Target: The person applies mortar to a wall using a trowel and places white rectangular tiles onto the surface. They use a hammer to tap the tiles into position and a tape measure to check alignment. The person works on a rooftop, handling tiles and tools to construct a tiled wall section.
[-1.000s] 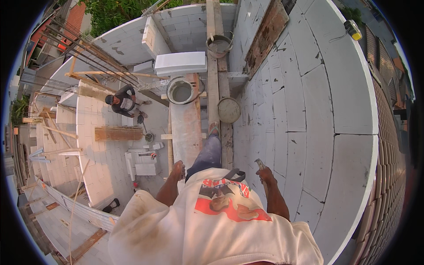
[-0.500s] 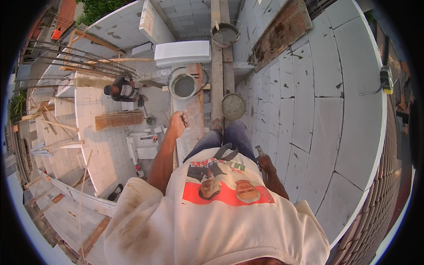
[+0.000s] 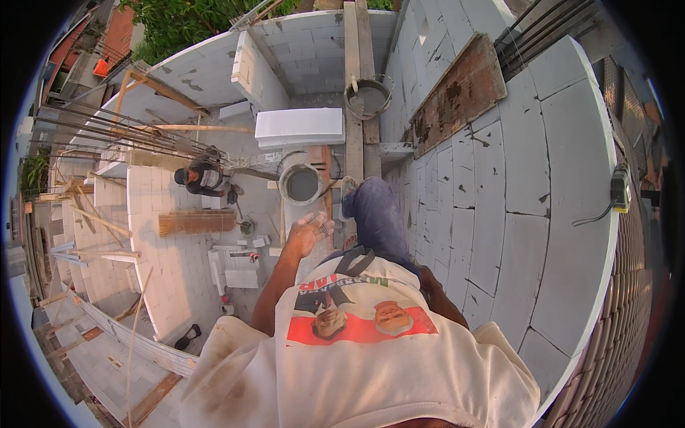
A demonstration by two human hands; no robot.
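Observation:
My left hand (image 3: 312,234) is held out over the scaffold boards, its fingers curled round something small and dark that I cannot make out. Just beyond it stands a pale bucket (image 3: 282,187) of wet grey mortar. My right forearm (image 3: 444,298) hangs beside my hip, and the fingers of that hand are hidden by my body and thigh. Past the pale bucket lies a long white building block (image 3: 300,127). A dark bucket (image 3: 348,100) of grey mix sits farther off on the wooden planks (image 3: 354,153).
A tall white block wall (image 3: 499,171) rises on my right, with a stained board (image 3: 460,93) against it and a tape measure (image 3: 619,187) on its top. Below left, a co-worker (image 3: 207,175) bends near a brown panel (image 3: 196,222). Steel rods (image 3: 93,132) jut at far left.
My left hand has moved right and nearer to me. My right hand, which held a tool by its handle, has dropped out of sight. A leg has stepped forward, covering the nearest bucket.

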